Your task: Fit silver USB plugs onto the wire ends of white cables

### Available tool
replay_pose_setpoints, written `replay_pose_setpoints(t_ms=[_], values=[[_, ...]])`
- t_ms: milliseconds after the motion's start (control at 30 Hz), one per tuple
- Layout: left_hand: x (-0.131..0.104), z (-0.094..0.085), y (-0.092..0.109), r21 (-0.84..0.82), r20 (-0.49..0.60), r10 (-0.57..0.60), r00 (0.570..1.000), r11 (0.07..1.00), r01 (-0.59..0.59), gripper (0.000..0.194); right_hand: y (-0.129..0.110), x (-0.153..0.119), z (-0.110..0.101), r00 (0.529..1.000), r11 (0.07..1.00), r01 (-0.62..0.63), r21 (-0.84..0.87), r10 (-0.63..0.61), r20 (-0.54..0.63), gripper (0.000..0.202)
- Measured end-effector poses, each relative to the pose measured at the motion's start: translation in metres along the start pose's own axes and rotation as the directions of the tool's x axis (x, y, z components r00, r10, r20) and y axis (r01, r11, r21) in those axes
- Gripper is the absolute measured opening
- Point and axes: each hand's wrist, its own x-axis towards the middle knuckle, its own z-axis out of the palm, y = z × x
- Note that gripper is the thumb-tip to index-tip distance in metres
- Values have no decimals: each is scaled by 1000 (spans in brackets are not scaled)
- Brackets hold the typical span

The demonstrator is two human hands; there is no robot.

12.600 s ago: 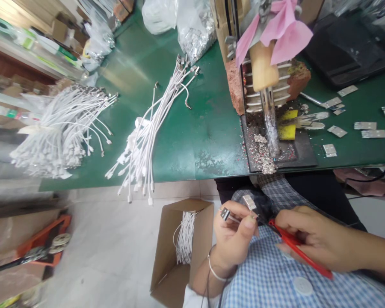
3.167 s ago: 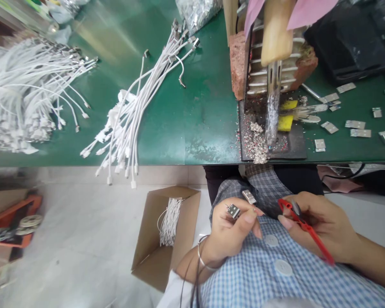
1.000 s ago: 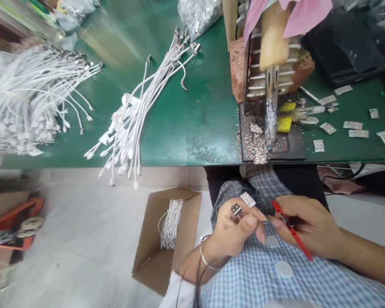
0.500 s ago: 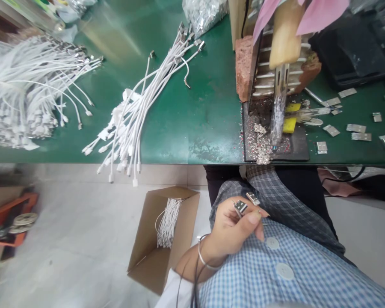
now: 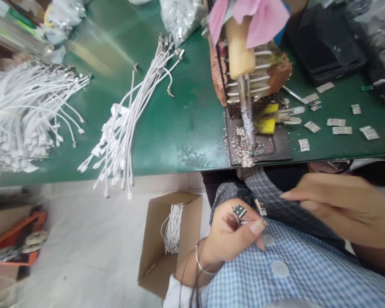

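My left hand (image 5: 232, 235) is closed above my lap, thumb against fingers. A metal USB plug (image 5: 239, 211) with a dark inside lies over its index finger. Past the thumb tip, a second USB plug (image 5: 261, 208) stands up, and a short piece of white cable shows at the thumb. Over the lap on the right is my right hand (image 5: 343, 207), apart from the left one and smeared by motion. Its fingers point left toward the second plug; whether they hold anything is not visible.
A wooden-handled soldering iron (image 5: 245, 94) leans over a dark pad (image 5: 282, 147) with solder crumbs. Loose metal plug shells (image 5: 336, 122) lie right of it. White cables (image 5: 131, 115) overhang the table edge. A cardboard box (image 5: 191, 222) with cables stands on the floor.
My right hand has come into view from the right, near the left hand. The second plug in my left hand now stands more upright. The view has shifted slightly.
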Motion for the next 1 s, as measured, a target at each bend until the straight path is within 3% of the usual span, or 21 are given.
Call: replay_pose_setpoints(t_ms=[67, 167, 267, 367, 467, 600, 1000], values=[[-1, 1, 1, -11, 19, -8, 1000, 1000, 8, 4, -3, 12, 23, 998, 996, 45, 80, -49, 48, 21], [-2, 1, 3, -5, 43, -4, 999, 1000, 4, 2, -3, 21, 44, 996, 938, -48, 343, 17, 92, 23], [-2, 0, 5, 25, 48, 7, 999, 1000, -8, 2, -1, 21, 52, 981, 790, -144, 596, 37, 188, 16], [1, 0, 8, 89, -4, 58, 998, 994, -58, 4, -2, 19, 53, 973, 690, -224, 688, 115, 201, 14], [5, 0, 11, 215, -73, 132, 988, 970, -114, 6, -7, 17, 53, 967, 697, -253, 671, 185, 174, 9], [9, 0, 15, 351, -42, 212, 976, 918, -184, 8, -12, 18, 55, 974, 789, -219, 574, 208, 85, 1], [14, 1, 20, 516, -36, 261, 965, 832, -206, 8, -14, 20, 56, 986, 872, -158, 462, 165, 26, 3]])
